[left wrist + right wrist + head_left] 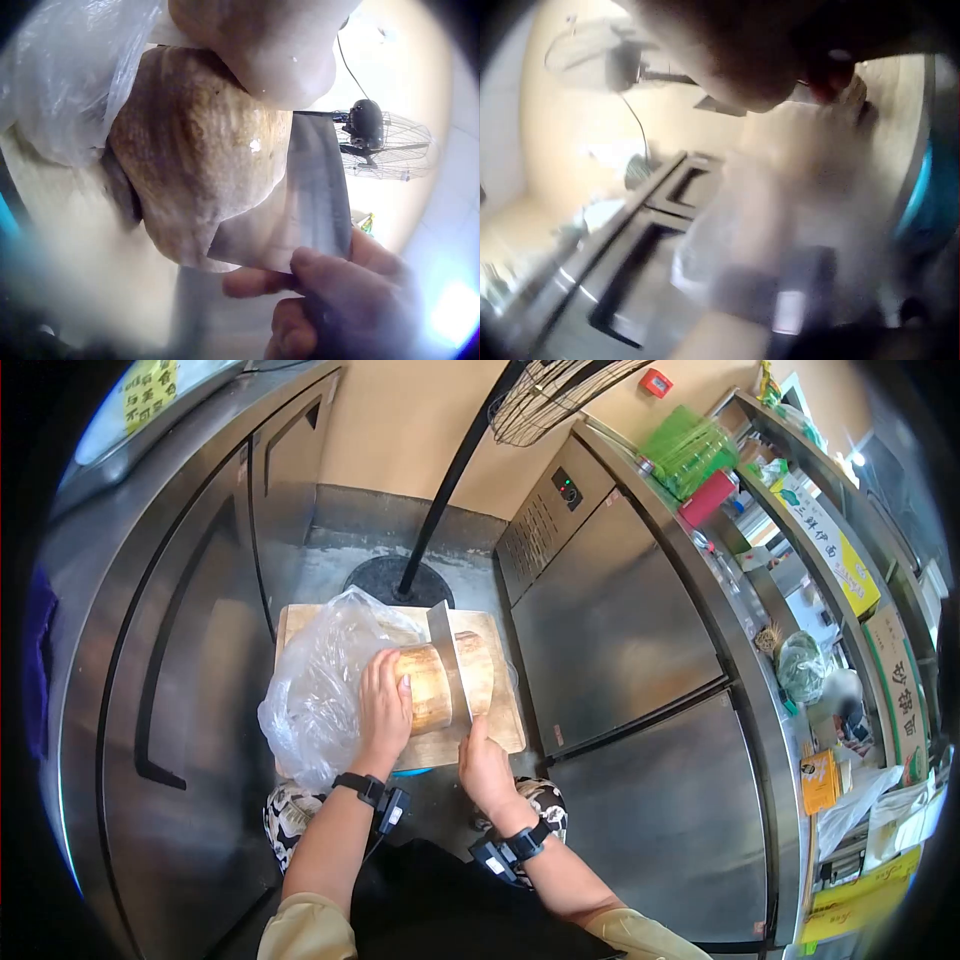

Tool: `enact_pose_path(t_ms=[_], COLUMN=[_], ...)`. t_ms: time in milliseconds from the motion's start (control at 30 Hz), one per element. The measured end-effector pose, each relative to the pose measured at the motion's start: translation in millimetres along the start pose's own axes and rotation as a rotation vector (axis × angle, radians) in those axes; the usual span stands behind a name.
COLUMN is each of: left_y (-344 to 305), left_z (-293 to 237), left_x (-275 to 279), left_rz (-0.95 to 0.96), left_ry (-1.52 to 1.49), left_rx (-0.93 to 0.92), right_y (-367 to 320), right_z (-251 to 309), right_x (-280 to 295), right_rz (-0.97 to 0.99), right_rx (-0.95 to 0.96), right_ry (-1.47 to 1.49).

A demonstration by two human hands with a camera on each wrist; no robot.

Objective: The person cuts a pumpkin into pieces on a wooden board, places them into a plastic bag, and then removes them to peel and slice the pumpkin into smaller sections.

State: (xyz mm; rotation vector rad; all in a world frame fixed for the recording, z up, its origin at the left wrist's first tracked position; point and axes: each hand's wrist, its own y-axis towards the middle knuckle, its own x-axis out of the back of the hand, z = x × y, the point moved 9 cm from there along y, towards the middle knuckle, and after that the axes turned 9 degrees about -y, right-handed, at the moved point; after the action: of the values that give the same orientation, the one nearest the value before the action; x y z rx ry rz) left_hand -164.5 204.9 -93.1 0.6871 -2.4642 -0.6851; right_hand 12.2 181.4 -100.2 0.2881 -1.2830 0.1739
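A thick yellowish-brown chunk of food (424, 685) with a rough, mottled surface lies on the wooden cutting board (508, 722). My left hand (385, 700) rests on its left part, fingers extended and pressing against it. With the right hand (487, 768) I grip a cleaver (447, 650); the handle is hidden in the fist. Its broad blade stands across the chunk, which shows on both sides in the head view. In the left wrist view, the right hand's thumb and forefinger lie along the cleaver blade (319, 187). The right wrist view is blurred.
A crumpled clear plastic bag (315, 690) covers the board's left side. Steel cabinets (620, 610) stand close on the right and on the left. Behind the board is a standing fan's round base (375, 575). The board sits low between the person's knees.
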Motion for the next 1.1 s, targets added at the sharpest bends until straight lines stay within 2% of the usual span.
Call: enact_pose_path(t_ms=[267,733,867,967,1067,1100], left_y=[3.1,4.7,16.7,51.0,97.8,108.7], left_z=[1.9,-9.0,-0.9,-13.4,-74.2,-86.5], left_x=[-1.2,-0.7,-8.5,4.9,6.5,-5.6], left_rz=[-0.043,0.002,0.110,0.045,0.038,0.107], left_ry=[0.020,0.067,0.156,0.050,-0.110,-0.076], left_rx=[-0.013,-0.017,0.041,-0.050,-0.197,-0.223], right_y=[5.7,6.5,11.8,11.4,9.0,9.5], right_z=[1.2,-2.4,-6.0,-3.6,-5.0,-5.3], right_x=[1.6,1.1,0.7,5.1,2.8,2.0], right_rz=[0.017,0.027,0.096,0.126,0.152,0.162], right_rx=[0.027,-0.008,-0.035,-0.056,-0.065,-0.060], right_ry=[-0.002,0.019,0.001,0.019,0.036,0.039])
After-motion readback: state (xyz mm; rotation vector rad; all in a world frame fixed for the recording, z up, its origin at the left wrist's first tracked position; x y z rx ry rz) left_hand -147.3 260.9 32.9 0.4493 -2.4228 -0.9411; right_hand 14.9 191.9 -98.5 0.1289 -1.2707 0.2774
